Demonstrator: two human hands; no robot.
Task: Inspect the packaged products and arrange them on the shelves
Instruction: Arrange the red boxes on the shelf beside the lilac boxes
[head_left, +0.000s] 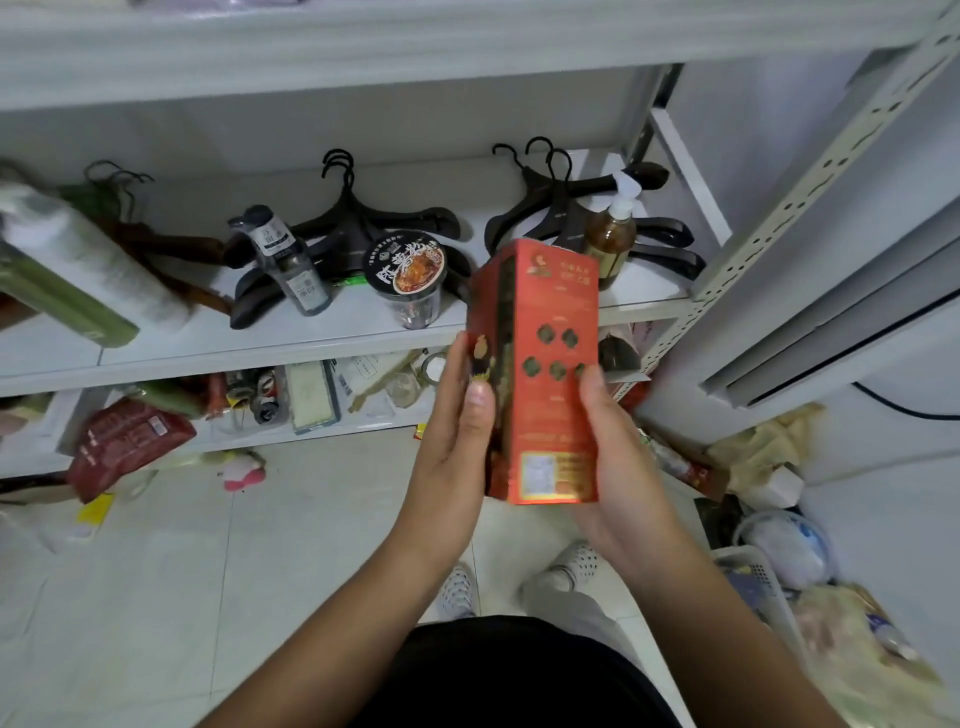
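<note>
Head view: left hand (457, 441) and right hand (618, 467) both clasp tall red cardboard box (540, 374) upright before white metal shelf (322, 332); grip seemingly low, so box could tip sideways.

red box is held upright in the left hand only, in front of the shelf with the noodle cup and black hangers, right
Not only the left: the head view shows the left hand and the right hand both gripping the red box, one on each side. It is upright, in front of the shelf with the noodle cup and black hangers.
</note>
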